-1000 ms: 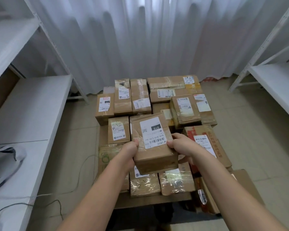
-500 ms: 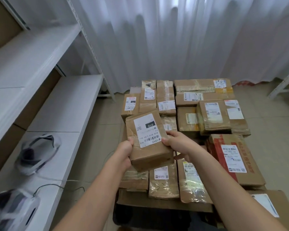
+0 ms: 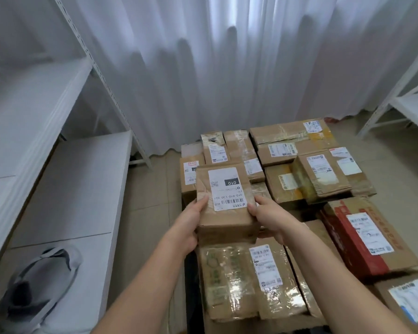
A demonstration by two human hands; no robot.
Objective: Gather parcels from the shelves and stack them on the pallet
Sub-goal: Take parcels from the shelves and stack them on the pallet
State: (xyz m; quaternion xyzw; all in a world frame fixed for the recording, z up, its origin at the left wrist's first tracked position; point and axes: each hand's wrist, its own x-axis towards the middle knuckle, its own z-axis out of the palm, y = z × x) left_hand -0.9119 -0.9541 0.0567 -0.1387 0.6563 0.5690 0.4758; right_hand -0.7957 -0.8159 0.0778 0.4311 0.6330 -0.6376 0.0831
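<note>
White curtains (image 3: 227, 68) fill the whole back wall, and white shelving (image 3: 58, 165) runs down beyond the left hand, with another white rack (image 3: 401, 102) out past the right hand. Down on the tiled floor sits the pile of cardboard parcels (image 3: 287, 145), packed close together ahead of and under both hands, labels facing up. Just right of the right hand lies a red-and-brown box (image 3: 362, 239), tilted on the stack. Directly below the forearms, a glossy taped parcel (image 3: 239, 280) catches the light. Off to the left of the left arm, a grey pouch-like item (image 3: 39, 285) rests on the low shelf board. Now the centre: a brown parcel with a white barcode label (image 3: 225, 201) is held between the two hands, above the pile and not set down. Left hand (image 3: 191, 222) grips its left side, thumb curled onto the top face. Right hand (image 3: 268, 215) clamps the right side, thumb on top, fingers tucked beneath.
</note>
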